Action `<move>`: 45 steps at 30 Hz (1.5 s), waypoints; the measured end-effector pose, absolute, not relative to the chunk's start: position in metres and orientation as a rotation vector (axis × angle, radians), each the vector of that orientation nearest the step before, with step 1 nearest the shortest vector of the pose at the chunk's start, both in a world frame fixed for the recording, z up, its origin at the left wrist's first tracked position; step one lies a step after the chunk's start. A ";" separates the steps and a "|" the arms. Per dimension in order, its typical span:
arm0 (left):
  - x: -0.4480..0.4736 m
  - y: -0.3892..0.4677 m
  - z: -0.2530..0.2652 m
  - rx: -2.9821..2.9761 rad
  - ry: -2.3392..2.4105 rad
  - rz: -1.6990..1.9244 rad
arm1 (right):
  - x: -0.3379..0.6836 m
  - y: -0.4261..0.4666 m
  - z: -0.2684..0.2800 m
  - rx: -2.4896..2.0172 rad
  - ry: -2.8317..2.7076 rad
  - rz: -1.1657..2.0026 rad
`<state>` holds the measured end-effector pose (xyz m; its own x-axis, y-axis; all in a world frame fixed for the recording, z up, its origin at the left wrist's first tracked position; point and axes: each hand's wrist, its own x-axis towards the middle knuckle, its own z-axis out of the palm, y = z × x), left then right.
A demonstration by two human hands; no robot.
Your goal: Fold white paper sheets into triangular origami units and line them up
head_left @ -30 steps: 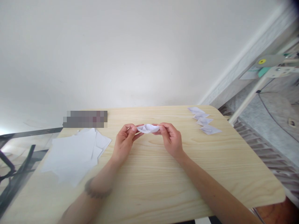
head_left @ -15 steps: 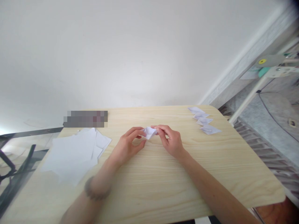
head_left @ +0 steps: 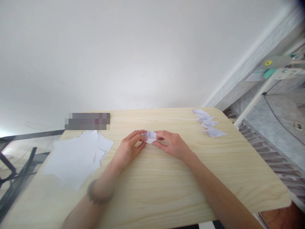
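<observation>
A small folded white paper boat is held just above the middle of the wooden table. My left hand grips its left end between thumb and fingers. On the right end, the fingers of my right hand pinch the paper, the thumb below. The fingertips cover both ends of the boat. Several similar folded paper boats lie in an overlapping row at the back right of the table.
Loose white paper sheets lie in an untidy pile on the left. Behind them a pixelated block hides something. A white wall rises behind the table. Beyond the right edge stands a white metal pole.
My left thumb has closed up to the paper from below. My right hand has shifted its grip, its thumb now lower, and the boat has turned slightly and moved a little left.
</observation>
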<state>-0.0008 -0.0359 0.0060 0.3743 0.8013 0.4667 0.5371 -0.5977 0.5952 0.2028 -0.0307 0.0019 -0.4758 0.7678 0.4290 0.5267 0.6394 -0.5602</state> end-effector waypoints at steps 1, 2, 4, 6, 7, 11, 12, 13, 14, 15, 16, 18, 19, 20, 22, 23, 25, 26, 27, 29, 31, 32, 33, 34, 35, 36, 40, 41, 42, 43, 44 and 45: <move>-0.001 -0.036 0.006 2.316 1.163 1.074 | 0.203 -0.030 0.001 -1.012 -2.205 0.463; 0.000 -0.035 0.005 2.339 1.156 1.084 | 0.203 -0.030 0.000 -1.015 -2.221 0.459; 0.000 -0.035 0.004 2.388 1.149 1.099 | 0.203 -0.029 -0.001 -1.011 -2.241 0.444; 0.000 -0.034 0.004 2.434 1.160 1.082 | 0.203 -0.029 -0.002 -1.004 -2.245 0.418; 0.000 -0.034 0.004 2.450 1.171 1.067 | 0.202 -0.029 -0.002 -1.003 -2.239 0.403; -0.001 -0.033 0.004 2.449 1.191 1.049 | 0.200 -0.030 -0.004 -0.997 -2.211 0.353; -0.001 -0.033 0.003 2.437 1.177 1.049 | 0.200 -0.030 -0.005 -1.002 -2.206 0.346; -0.002 -0.032 0.003 2.422 1.158 1.044 | 0.199 -0.030 -0.005 -1.010 -2.204 0.345; -0.002 -0.032 0.003 2.405 1.142 1.035 | 0.200 -0.031 -0.005 -1.019 -2.202 0.349; -0.003 -0.031 0.002 2.385 1.131 1.025 | 0.200 -0.031 -0.005 -1.027 -2.200 0.358; -0.003 -0.031 0.002 2.363 1.128 1.017 | 0.200 -0.031 -0.005 -1.032 -2.197 0.367; -0.004 -0.031 0.001 2.305 1.135 1.012 | 0.202 -0.030 -0.005 -1.038 -2.195 0.383; -0.004 -0.031 0.001 2.271 1.139 1.010 | 0.203 -0.030 -0.005 -1.041 -2.193 0.390; -0.004 -0.031 0.001 2.233 1.144 1.009 | 0.203 -0.030 -0.005 -1.045 -2.188 0.396; -0.004 -0.032 0.002 2.158 1.161 1.005 | 0.204 -0.029 -0.004 -1.052 -2.171 0.399; -0.003 -0.032 0.003 2.122 1.174 1.010 | 0.205 -0.029 -0.003 -1.058 -2.160 0.400; -0.003 -0.032 0.004 2.047 1.203 1.033 | 0.205 -0.028 -0.002 -1.071 -2.137 0.400; -0.002 -0.032 0.004 2.007 1.210 1.043 | 0.205 -0.028 -0.002 -1.078 -2.125 0.404; -0.002 -0.032 0.005 1.966 1.209 1.052 | 0.205 -0.028 -0.001 -1.083 -2.108 0.412; -0.001 -0.032 0.005 1.887 1.199 1.056 | 0.204 -0.028 -0.001 -1.088 -2.067 0.452; -0.001 -0.032 0.005 1.821 1.198 1.046 | 0.204 -0.028 -0.001 -1.090 -2.017 0.525; -0.001 -0.032 0.005 1.792 1.202 1.043 | 0.204 -0.029 -0.001 -1.089 -1.990 0.568; -0.001 -0.032 0.005 1.767 1.205 1.041 | 0.203 -0.029 -0.001 -1.087 -1.964 0.610; -0.001 -0.033 0.005 1.743 1.204 1.042 | 0.203 -0.029 -0.001 -1.085 -1.939 0.647; -0.001 -0.033 0.005 1.717 1.199 1.043 | 0.203 -0.029 -0.001 -1.084 -1.914 0.679; -0.001 -0.033 0.005 1.688 1.191 1.044 | 0.203 -0.029 0.000 -1.086 -1.894 0.706; 0.000 -0.033 0.004 1.555 1.195 1.044 | 0.201 -0.028 0.002 -1.123 -1.821 0.789; 0.000 -0.033 0.004 1.530 1.199 1.047 | 0.201 -0.028 0.002 -1.136 -1.801 0.814; 0.001 -0.033 0.004 1.513 1.199 1.052 | 0.201 -0.028 0.002 -1.147 -1.780 0.840; 0.002 -0.033 0.004 1.499 1.193 1.058 | 0.200 -0.027 0.002 -1.155 -1.760 0.870; 0.002 -0.033 0.005 1.484 1.187 1.061 | 0.200 -0.027 0.001 -1.159 -1.740 0.902; 0.003 -0.033 0.005 1.467 1.183 1.061 | 0.200 -0.027 0.001 -1.158 -1.721 0.937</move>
